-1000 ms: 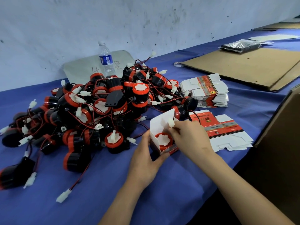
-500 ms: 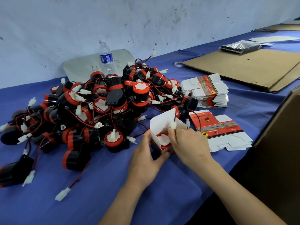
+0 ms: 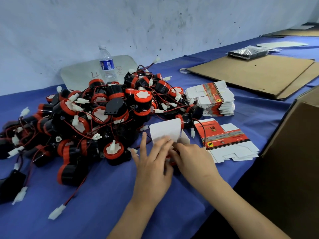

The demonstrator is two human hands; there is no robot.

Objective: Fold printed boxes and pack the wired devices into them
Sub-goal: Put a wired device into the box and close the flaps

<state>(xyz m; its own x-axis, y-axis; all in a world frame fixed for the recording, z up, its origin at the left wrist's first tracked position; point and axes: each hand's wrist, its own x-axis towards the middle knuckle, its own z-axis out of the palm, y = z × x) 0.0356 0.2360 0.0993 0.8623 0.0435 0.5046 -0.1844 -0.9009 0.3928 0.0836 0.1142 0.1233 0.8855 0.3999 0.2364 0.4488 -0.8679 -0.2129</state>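
Note:
A small printed box stands on the blue cloth at the centre, its white lid flap raised. My left hand lies against its near left side, with straight fingers pressing on a flap over the opening. From the right, my right hand curls over the box top and grips it; the device inside is hidden. A big tangled pile of black-and-red wired devices with white connectors fills the left. One flat box blank lies just right of the box, and a banded stack of blanks lies behind it.
A water bottle stands behind the pile by the wall. Brown cardboard sheets with a black packet lie at the back right. A large brown carton rises at the right edge. A loose wire with a white connector trails front left.
My right hand has pushed the white connector down into the box and now covers the opening. My left hand moved up from the box's side onto a flap; the device is no longer visible.

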